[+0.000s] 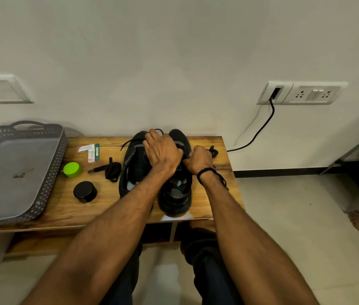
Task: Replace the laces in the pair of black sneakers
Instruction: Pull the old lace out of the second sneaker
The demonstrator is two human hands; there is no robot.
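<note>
Two sneakers [175,201]: side by side on tabletop [90,213]
Left hand [163,150]: fingers gripping a lace [128,143]
Right hand [200,158]: fingers clenched on lace end [214,152]

A white wall [174,51] with a socket panel [301,93] stands behind a wooden bench [108,205] on pale floor [284,216].
</note>
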